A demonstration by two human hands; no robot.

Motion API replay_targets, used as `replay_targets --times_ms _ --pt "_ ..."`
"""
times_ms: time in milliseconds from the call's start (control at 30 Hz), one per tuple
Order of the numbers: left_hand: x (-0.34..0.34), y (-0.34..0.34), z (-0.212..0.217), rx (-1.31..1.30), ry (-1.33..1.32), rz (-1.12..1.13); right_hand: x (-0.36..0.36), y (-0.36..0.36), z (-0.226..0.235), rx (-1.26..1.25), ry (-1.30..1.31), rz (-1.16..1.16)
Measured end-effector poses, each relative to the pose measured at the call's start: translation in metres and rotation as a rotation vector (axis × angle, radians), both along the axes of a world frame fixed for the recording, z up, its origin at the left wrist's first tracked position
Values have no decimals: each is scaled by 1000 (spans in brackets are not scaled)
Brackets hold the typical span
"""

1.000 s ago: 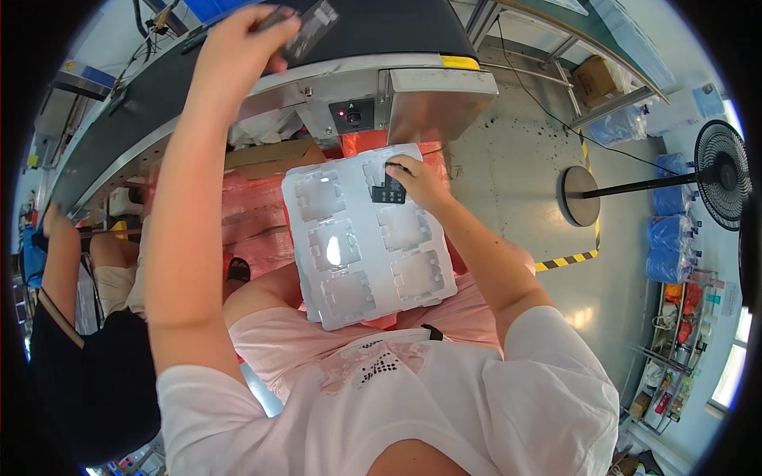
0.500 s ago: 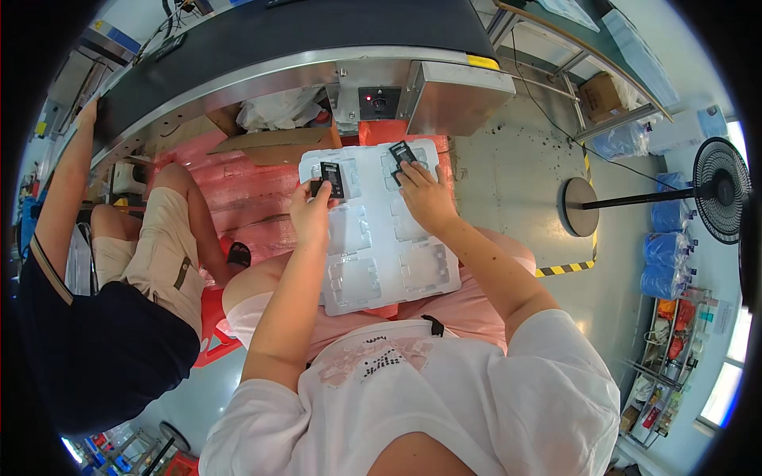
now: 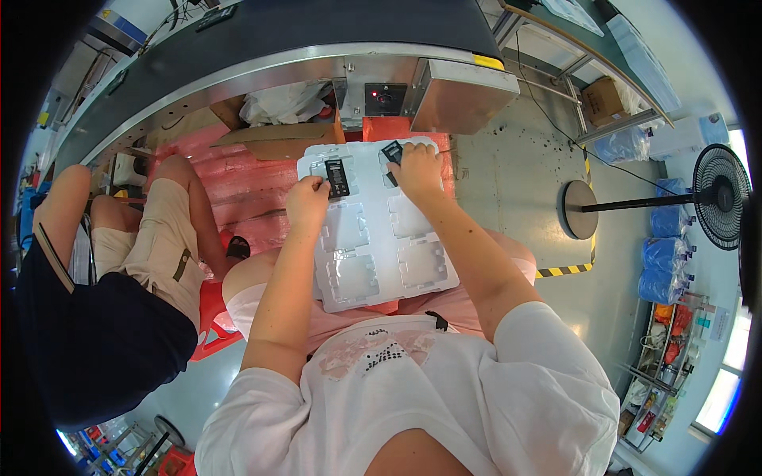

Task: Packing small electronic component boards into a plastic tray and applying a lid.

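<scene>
White moulded plastic tray [image 3: 379,242], one: laid across the person's lap; six recesses in two columns of three.

Left black pack [image 3: 337,178], flat, rectangular, battery-like: over the far left recess, nearly in line with it.

Right black pack [image 3: 392,151], same kind: at the far right recess, askew, lower part covered.

Left hand [image 3: 308,200]: thumb and forefinger drawn together at the left pack's near edge; whether they pinch it, cannot tell.

Right hand [image 3: 418,169]: fingers bent over the right pack; firmness of hold hidden.

Belt conveyor [image 3: 357,32], black: beyond the tray.

Step in hand, as judged: fitting packs into the far pair of recesses. Next move, as judged: calls for turning the right pack square to its recess and pressing lightly before release.
</scene>
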State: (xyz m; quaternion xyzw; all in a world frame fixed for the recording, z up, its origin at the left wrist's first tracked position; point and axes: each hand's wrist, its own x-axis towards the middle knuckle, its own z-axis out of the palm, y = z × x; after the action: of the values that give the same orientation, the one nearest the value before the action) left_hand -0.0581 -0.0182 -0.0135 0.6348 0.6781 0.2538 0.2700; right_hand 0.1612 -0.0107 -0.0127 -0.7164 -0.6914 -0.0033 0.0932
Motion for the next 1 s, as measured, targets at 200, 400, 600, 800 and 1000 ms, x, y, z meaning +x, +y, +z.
replay_targets --times_ms 200,400,600,800,1000 --pt "-11 -2 -4 -15 109 -89 4 -11 10 -25 68 -154" --pt "-7 -10 3 290 365 2 39 -45 10 32 228 -281" --pt "-18 12 -34 187 56 -103 120 -59 -41 -143 756 -379" --pt "-29 17 -32 266 70 -229 188 104 110 139 1370 -593" --pt "-18 27 -25 201 212 -329 175 230 182 72 745 -376"
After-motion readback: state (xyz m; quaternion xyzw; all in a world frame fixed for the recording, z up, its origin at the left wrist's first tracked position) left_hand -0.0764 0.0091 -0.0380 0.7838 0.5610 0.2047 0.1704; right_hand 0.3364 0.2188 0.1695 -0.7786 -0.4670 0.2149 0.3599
